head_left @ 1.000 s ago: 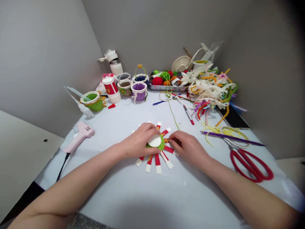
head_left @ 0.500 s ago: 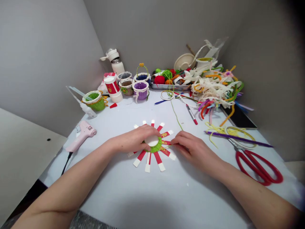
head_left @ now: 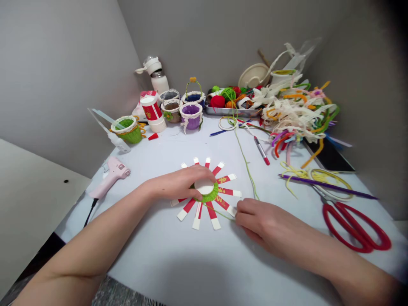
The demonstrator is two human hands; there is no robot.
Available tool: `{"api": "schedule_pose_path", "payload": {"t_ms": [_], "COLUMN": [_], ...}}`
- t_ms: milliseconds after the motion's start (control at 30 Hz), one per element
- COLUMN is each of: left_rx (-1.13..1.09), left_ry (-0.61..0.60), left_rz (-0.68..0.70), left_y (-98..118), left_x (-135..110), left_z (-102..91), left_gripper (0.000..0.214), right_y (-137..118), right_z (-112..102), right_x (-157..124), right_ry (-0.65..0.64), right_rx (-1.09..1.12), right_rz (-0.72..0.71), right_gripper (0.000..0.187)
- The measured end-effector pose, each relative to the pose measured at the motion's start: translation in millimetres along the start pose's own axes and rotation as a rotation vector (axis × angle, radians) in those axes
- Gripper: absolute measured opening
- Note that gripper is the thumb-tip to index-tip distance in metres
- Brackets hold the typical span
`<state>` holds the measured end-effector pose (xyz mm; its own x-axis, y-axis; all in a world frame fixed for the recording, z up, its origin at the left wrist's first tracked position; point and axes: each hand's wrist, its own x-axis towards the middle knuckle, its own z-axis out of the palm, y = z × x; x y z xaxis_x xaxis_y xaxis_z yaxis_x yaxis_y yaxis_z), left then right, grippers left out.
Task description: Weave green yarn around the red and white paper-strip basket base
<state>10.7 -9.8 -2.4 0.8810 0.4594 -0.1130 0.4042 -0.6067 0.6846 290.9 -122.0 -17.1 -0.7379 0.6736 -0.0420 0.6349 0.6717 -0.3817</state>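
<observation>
The cut paper cup lies on the white table in front of you. Think of its round white bottom as the middle of a clock, with 12 far away from you. Its red and white strips stick out all around, like sun rays.

Your left hand comes in from 9 o'clock. Its thumb and fingers are clamped on the middle of the cup. Your right hand is at 4 o'clock, fingertips pinched together on the green yarn. The yarn runs out from near 6 o'clock to your fingers. Past your hand, more yarn goes up toward the yarn tray at 1 o'clock.

Here is what looks done: the strips are cut and spread out, and a green woven band hugs the bottom. Your left hand hides the 9 o'clock side, so you can't tell if the band is just as thick there. What looks left: the long outer parts of the strips you can see have no yarn wound on them, and they lie out wide. So the weaving looks early, with only the inner part covered. At 12 o'clock, the purple pot stands upright, well apart from the cup.
</observation>
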Motion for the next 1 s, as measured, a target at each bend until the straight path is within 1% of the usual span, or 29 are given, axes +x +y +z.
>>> {"api": "schedule_pose_path", "payload": {"t_ms": [100, 267, 333, 400, 467, 533, 700, 767, 833, 933, 1000], "left_rx": [-0.005, -0.009, -0.009, -0.010, -0.019, -0.035, -0.033, -0.001, 0.061, 0.203, 0.273], "left_ry": [-0.003, 0.007, 0.016, 0.008, -0.009, -0.022, -0.011, 0.025, 0.104, 0.235, 0.256], "left_rz": [-0.002, 0.004, 0.016, 0.052, 0.093, 0.115, 0.133, 0.136, 0.123, 0.037, -0.032], "left_y": [-1, -1, 0, 0, 2, 4, 11, 14, 17, 20, 23], "left_x": [0, -1, 0, 0, 0, 0, 0, 2, 3, 6, 8], "left_z": [-0.1, -0.1, 1.5, 4.5, 7.9, 10.4, 11.1, 13.2, 17.7, 25.9, 29.5], "left_gripper": [0.049, 0.047, 0.047, 0.047, 0.049, 0.049, 0.044, 0.040, 0.039, 0.045, 0.047], "right_y": [3, 15, 20, 25, 29, 32, 34, 33, 33, 33, 34], "right_z": [1, -1, -1, 1, 6, 11, 18, 17, 16, 17, 17], "right_x": [-2, 1, 7, 14, 21, 26, 31, 31, 31, 31, 31], "right_ry": [0.022, 0.128, 0.172, 0.244, 0.327, 0.381, 0.382, 0.376, 0.373, 0.377, 0.375], "right_rx": [-0.041, -0.091, -0.065, -0.021, 0.035, 0.085, 0.135, 0.141, 0.142, 0.141, 0.144], "right_rz": [0.036, 0.126, 0.163, 0.204, 0.251, 0.294, 0.340, 0.345, 0.345, 0.343, 0.348], "right_gripper": [0.022, 0.023, 0.022, 0.022, 0.021, 0.019, 0.016, 0.015, 0.014, 0.014, 0.015]}}
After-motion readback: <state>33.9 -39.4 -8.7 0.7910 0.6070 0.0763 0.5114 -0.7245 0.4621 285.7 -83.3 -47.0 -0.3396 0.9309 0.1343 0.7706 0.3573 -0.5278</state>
